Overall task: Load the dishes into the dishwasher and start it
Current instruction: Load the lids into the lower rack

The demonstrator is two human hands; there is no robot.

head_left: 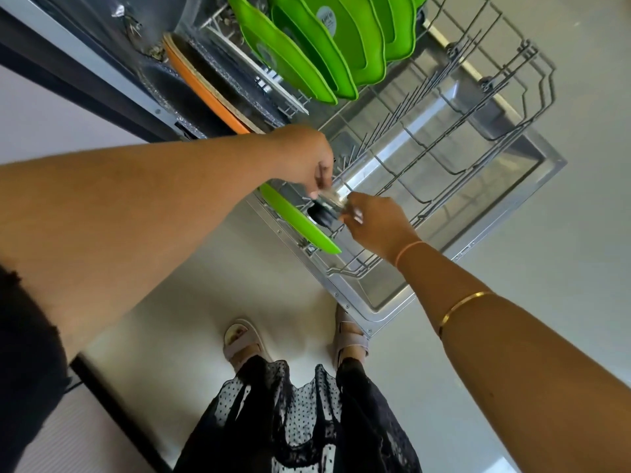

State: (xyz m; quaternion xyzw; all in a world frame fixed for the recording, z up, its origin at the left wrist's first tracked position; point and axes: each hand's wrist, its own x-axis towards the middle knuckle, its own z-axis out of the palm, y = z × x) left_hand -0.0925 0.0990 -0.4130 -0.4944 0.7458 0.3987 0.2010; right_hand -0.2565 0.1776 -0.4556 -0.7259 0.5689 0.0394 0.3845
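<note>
Both your left hand [307, 155] and right hand [375, 223] pinch a small clear-and-dark item [327, 207]; likely fragile, so hold its ends.

Bright, soft light fills the picture. The floor [587, 199] at 3 o'clock looks washed out. The shiny dishwasher door [384, 158] glints near the middle. The small see-through thing [330, 200] there is blurry. Lines bend near the edges. Faint shadows lie at 6 o'clock.
</note>
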